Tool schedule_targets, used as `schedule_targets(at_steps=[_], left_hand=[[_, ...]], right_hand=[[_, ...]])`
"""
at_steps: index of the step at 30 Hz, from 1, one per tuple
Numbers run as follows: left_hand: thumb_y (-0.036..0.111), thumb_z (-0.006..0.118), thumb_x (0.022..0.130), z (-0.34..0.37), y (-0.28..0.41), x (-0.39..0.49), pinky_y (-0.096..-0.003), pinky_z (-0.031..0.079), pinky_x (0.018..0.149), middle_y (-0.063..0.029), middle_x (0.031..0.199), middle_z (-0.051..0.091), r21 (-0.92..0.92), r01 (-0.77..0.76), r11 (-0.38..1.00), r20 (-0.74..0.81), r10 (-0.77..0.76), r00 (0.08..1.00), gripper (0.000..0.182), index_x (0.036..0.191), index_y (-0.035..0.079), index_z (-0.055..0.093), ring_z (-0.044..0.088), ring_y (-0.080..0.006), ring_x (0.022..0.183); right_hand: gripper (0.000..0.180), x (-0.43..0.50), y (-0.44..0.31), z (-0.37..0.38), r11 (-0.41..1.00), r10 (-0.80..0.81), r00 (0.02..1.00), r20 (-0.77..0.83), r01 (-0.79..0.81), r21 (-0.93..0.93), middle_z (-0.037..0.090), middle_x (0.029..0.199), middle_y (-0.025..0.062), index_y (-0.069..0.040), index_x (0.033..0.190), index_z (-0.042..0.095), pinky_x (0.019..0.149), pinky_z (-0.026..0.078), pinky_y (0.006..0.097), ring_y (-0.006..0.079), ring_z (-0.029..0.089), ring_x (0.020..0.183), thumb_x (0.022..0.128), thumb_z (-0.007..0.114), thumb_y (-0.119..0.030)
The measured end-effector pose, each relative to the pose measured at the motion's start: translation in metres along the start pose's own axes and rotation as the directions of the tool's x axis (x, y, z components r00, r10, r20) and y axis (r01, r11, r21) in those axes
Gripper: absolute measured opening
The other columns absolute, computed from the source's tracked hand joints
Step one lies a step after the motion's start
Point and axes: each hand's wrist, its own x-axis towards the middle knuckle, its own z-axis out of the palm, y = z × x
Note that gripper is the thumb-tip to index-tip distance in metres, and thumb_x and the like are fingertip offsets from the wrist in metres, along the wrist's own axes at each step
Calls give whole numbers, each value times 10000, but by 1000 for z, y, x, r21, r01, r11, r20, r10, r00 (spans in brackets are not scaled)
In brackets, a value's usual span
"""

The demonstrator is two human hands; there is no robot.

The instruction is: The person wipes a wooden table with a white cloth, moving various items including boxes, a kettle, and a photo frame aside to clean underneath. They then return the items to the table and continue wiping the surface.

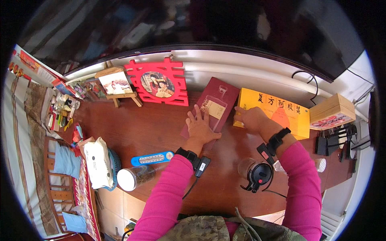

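Note:
Fingers spread, my left hand [201, 127] rests on the lower part of a dark red box [221, 93] printed with a bottle picture, which leans at an angle near the back of the wooden table [169, 129]. My right hand [251, 118] is at the left end of a yellow-orange box [294, 120], its fingers by the box's edge; whether they grip it is unclear. The two boxes lie side by side with a narrow gap between them. Both wrists wear black straps with small devices.
A black-lidded bottle [261, 174], a blue thermometer [152, 158] and a white-lidded jar [126, 179] are nearer me. Left are a tissue pack [98, 162] and small bottles. A red picture frame [184, 90] and an easel frame [116, 95] stand behind; a wooden box [337, 110] is right.

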Motion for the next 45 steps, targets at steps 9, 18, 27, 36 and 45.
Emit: schedule_targets(at_steps=[9, 18, 27, 36, 45], left_hand=[[548, 770, 580, 5, -7, -8, -563, 190, 1062, -272, 1509, 120, -68, -52, 996, -84, 46, 995, 1127, 1467, 88, 249, 142, -480, 1371], [239, 710, 828, 84, 7, -85, -396, 138, 1128, -238, 1497, 163, -997, 11, -75, 57, -653, 755, 909, 1464, -9, 110, 143, -324, 1395], [105, 552, 924, 94, -2, -69, -321, 276, 1079, -140, 1445, 315, -957, -218, -193, -83, -537, 840, 730, 1474, -11, 86, 329, -215, 1305], [71, 516, 933, 92, 7, -75, -303, 298, 1062, -173, 1430, 359, -985, -144, -92, -56, -623, 780, 654, 1459, -42, 143, 374, -219, 1285], [62, 515, 916, 86, -22, -59, -327, 328, 1047, -221, 1387, 413, -979, -201, 42, -176, -676, 716, 628, 1439, -64, 191, 417, -275, 1271]], right_hand=[[316, 3, 7, 3, 969, 11, 999, -33, -3, 247, 523, 1302, 113, -128, 1107, 612, 842, 505, 409, 303, 618, 1008, 825, 616, -268], [506, 96, 35, 11, 870, 422, 891, -170, -344, 354, 576, 1212, 209, -29, 1154, 597, 918, 464, 427, 356, 574, 1085, 785, 667, -368], [547, 136, 49, -24, 842, 394, 893, 219, -446, 304, 649, 1056, 218, -22, 1013, 682, 881, 481, 414, 356, 619, 998, 694, 725, -464], [651, 147, 54, -21, 850, 400, 914, 70, -399, 345, 653, 1027, 232, -3, 982, 685, 871, 482, 402, 376, 621, 973, 597, 774, -521], [743, 136, 59, -22, 893, 330, 935, 127, -353, 280, 652, 1009, 247, 35, 974, 673, 866, 485, 396, 370, 628, 960, 542, 783, -559]])
